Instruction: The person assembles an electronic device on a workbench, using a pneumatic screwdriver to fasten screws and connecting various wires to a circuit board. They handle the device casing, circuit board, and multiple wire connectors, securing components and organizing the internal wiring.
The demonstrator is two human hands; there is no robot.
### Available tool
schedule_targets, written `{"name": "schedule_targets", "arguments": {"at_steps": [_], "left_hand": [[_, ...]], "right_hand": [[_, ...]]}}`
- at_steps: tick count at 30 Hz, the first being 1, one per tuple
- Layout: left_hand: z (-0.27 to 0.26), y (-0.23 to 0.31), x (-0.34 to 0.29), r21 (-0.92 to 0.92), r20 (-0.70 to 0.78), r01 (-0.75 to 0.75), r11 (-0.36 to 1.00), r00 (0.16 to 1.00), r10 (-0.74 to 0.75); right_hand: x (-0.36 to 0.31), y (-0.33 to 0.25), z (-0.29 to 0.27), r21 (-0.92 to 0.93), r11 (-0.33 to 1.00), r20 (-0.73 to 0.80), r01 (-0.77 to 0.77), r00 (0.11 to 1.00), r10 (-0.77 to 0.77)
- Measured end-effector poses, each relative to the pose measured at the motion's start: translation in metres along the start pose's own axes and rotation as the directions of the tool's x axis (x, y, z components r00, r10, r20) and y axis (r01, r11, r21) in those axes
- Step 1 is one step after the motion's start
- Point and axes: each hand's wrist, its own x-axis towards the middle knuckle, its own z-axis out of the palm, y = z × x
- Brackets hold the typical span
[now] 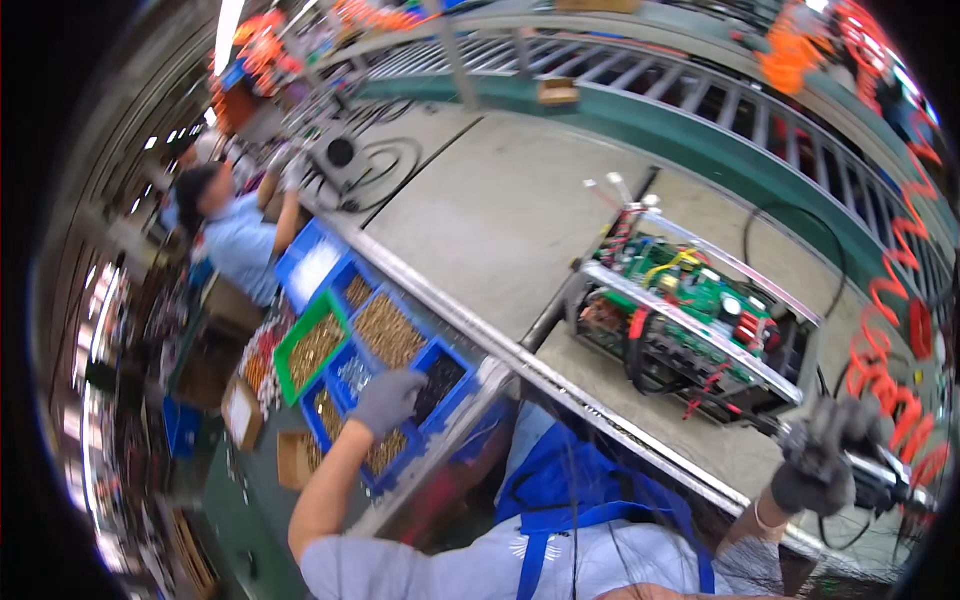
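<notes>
My left hand (388, 402), in a grey glove, is over the blue parts bins (432, 425), its fingers curled together near the black screws (440, 382). Whatever its fingertips hold is too small to see. On the right, my gloved right hand (822, 468) is closed around a dark and silver power screwdriver (880, 482), blurred by motion. Left of that hand, an open metal-framed device (690, 310) sits on the worktop, showing green circuit boards, wires and black cables.
A green tray (312, 345) of brass-coloured hardware stands beside the blue bins. A red coiled hose (885, 340) hangs at the right. Beyond the worktop (500, 200) runs a roller conveyor (640, 80) bearing a small box (557, 92). A co-worker in light blue (240, 245) works at far left.
</notes>
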Motion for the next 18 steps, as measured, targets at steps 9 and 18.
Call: {"name": "schedule_targets", "arguments": {"at_steps": [9, 18], "left_hand": [[-0.024, 0.152, 0.037, -0.872, -0.141, 0.001, 0.489, 0.957, -0.253], [0.075, 0.268, 0.076, -0.848, 0.307, 0.414, -0.331, 0.892, 0.330]], "right_hand": [[0.008, 0.029, 0.040, 0.232, 0.968, 0.074, 0.097, 0.990, -0.117], [-0.024, 0.016, 0.027, 0.129, 0.983, 0.101, 0.128, 0.985, -0.142]]}}
